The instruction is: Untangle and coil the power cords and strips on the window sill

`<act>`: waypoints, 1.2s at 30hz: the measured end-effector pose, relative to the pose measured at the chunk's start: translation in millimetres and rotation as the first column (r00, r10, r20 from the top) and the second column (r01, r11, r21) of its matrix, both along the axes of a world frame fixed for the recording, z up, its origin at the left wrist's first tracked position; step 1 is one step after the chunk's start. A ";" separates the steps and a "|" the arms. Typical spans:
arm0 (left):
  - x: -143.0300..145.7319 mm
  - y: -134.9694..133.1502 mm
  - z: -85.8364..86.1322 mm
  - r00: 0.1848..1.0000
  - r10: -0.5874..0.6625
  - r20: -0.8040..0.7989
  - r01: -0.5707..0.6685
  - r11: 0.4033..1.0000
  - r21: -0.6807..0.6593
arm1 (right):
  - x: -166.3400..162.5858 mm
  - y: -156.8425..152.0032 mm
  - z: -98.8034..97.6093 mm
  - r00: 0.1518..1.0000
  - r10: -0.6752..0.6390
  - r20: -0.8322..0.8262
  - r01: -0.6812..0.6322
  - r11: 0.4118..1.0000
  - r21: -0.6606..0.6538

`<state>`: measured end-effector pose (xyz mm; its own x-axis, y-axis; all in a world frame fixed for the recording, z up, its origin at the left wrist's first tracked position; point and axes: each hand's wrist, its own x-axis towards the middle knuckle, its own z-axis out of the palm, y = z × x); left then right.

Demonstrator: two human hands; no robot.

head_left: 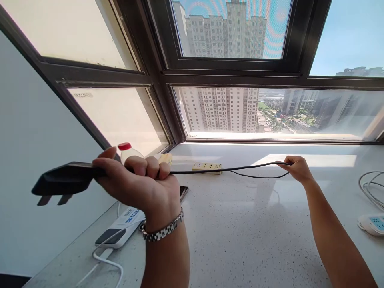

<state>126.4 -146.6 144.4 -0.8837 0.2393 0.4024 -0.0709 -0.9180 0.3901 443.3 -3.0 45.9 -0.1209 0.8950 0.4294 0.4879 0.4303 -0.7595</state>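
My left hand [147, 186] is closed around a black power cord [240, 168] just behind its black plug [64, 178]. Two flat prongs of the plug point downward at the left. The cord runs nearly straight across to my right hand [297, 170], which pinches it between thumb and fingers. From there the cord bends back in a slack loop toward a pale yellow power strip [207, 166] on the counter. A metal-link bracelet or watch band [165, 231] circles my left wrist.
On the speckled white counter [240, 240], a white power bank [121, 230] with a white cable lies at left, beside a partly hidden dark phone [184, 193]. A red-capped bottle [124, 147] stands behind my left hand. A white power strip [372, 224] and coiled cable [372, 188] sit right.
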 end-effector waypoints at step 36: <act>-8.6 -5.2 7.0 0.987 0.159 0.033 -0.160 0.987 0.023 | 22.5 16.5 -18.8 0.989 -0.038 -0.143 0.007 0.978 -0.208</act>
<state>117.8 -151.8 151.4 -0.9217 0.0842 0.3786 0.0657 -0.9282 0.3662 465.8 13.5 27.1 -0.0494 0.9679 0.2463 0.3731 0.2467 -0.8944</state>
